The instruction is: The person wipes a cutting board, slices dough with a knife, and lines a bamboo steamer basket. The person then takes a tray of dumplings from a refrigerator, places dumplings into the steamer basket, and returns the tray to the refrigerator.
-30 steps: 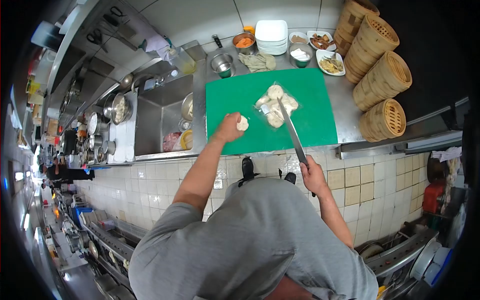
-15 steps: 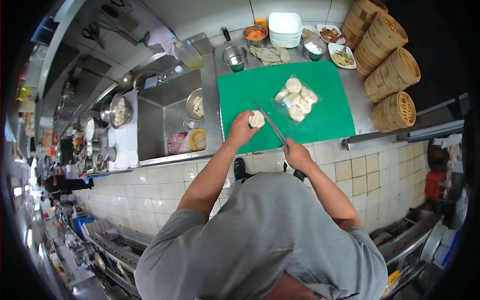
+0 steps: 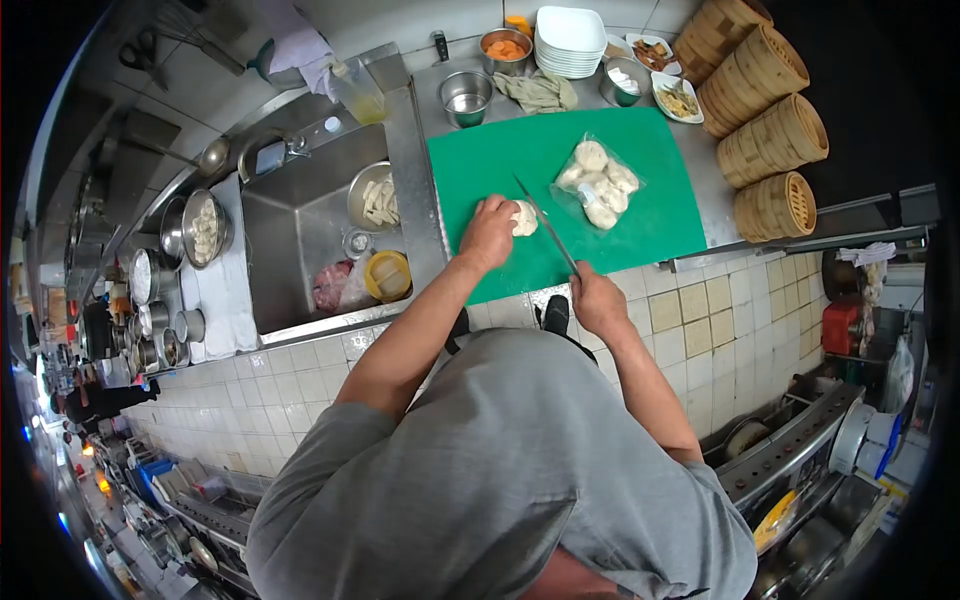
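On the green cutting board (image 3: 480, 270), my left hand (image 3: 488, 232) grips a round white bun (image 3: 524, 218) from its left side. The fingers partly cover the bun. A long-bladed knife (image 3: 548, 225) is in my right hand (image 3: 601, 303), which is closed around the handle by the board's front edge. The blade slants up and left, just right of the bun; whether it touches the bun I cannot tell. Farther right on the board lies a clear plastic bag of several white buns (image 3: 606, 185).
A metal sink (image 3: 290, 215) to the left holds a bowl of pale strips (image 3: 378, 200) and a yellow-rimmed tub (image 3: 387, 275). Behind the board stand a steel bowl (image 3: 466, 97), a cloth (image 3: 540, 92) and stacked white plates (image 3: 569, 42). Bamboo steamers (image 3: 772, 145) line the right.
The head view has shifted slightly. My left hand has turned more over the bun, covering more of it, and the knife blade sits closer to the bun's right side.
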A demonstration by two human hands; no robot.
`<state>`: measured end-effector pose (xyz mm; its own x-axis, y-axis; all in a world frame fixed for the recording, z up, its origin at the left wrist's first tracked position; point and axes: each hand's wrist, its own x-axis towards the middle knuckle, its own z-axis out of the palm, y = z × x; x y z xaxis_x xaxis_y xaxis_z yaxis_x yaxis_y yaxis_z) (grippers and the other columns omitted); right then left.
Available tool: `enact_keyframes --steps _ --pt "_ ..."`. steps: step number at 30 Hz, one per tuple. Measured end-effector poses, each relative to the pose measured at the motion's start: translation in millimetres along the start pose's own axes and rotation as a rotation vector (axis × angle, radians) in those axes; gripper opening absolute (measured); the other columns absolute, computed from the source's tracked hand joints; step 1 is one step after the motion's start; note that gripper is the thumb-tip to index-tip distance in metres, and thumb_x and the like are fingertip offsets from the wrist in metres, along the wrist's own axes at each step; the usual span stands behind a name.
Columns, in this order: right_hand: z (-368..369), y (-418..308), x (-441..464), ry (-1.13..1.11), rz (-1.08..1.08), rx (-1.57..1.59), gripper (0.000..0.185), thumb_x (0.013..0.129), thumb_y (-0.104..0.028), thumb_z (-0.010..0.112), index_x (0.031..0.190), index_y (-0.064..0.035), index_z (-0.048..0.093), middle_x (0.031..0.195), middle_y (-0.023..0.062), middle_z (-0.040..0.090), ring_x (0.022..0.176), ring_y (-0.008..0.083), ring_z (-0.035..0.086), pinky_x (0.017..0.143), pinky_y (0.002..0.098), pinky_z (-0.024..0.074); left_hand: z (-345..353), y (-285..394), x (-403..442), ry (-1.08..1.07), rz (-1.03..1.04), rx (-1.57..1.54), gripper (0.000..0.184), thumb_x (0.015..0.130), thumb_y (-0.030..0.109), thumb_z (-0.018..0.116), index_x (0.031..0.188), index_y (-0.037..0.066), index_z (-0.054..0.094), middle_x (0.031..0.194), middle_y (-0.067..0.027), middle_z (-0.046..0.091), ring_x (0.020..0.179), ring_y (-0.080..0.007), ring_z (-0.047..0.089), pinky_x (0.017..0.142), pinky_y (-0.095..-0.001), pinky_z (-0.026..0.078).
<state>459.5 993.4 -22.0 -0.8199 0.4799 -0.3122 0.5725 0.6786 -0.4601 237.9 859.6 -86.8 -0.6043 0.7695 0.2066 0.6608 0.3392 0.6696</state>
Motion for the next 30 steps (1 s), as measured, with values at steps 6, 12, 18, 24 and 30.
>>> enact_keyframes --steps 6,12,18,24,30 --pt "-30 9 -24 -0.128 -0.076 -0.119 0.028 0.104 -0.020 0.051 0.124 -0.0010 0.054 0.088 0.0266 0.073 0.085 0.0472 0.072 0.076 0.0592 0.0555 -1 3 7 -0.051 -0.035 0.068 0.029 0.092 0.002 0.067 0.121 0.007 0.066 0.122 -0.0146 0.058 0.115 -0.0384 0.057 0.100 -0.0458 0.050" --pt "-32 23 -16 -0.207 -0.104 -0.137 0.024 0.100 -0.011 0.048 0.121 -0.0008 0.052 0.089 0.0266 0.073 0.086 0.0472 0.072 0.075 0.0574 0.0565 0 6 9 -0.080 -0.064 0.073 0.032 0.093 0.002 0.066 0.124 0.008 0.065 0.123 -0.0151 0.058 0.118 -0.0379 0.057 0.101 -0.0450 0.050" --pt "7 13 34 -0.265 -0.110 -0.125 0.025 0.095 -0.004 0.044 0.119 0.0002 0.049 0.097 0.0289 0.073 0.095 0.0478 0.072 0.082 0.0583 0.0553 0 1 8 -0.101 -0.078 0.013 0.032 0.094 0.001 0.066 0.125 0.008 0.065 0.127 -0.0163 0.056 0.120 -0.0383 0.057 0.103 -0.0446 0.050" --pt "14 -2 55 -0.246 -0.076 -0.107 0.022 0.098 -0.008 0.045 0.118 -0.0006 0.049 0.099 0.0300 0.072 0.097 0.0493 0.070 0.085 0.0585 0.0543 -2 12 9 -0.118 -0.136 0.037 0.038 0.093 0.000 0.067 0.130 0.008 0.061 0.129 -0.0172 0.056 0.121 -0.0397 0.057 0.102 -0.0445 0.050" --pt "-27 -17 23 -0.174 -0.093 -0.083 0.021 0.102 -0.015 0.046 0.116 0.0000 0.051 0.093 0.0294 0.072 0.091 0.0497 0.070 0.080 0.0603 0.0539 4 -4 2 -0.013 -0.141 -0.010 0.027 0.093 0.006 0.069 0.118 0.004 0.060 0.123 -0.0161 0.056 0.118 -0.0383 0.058 0.099 -0.0469 0.051"
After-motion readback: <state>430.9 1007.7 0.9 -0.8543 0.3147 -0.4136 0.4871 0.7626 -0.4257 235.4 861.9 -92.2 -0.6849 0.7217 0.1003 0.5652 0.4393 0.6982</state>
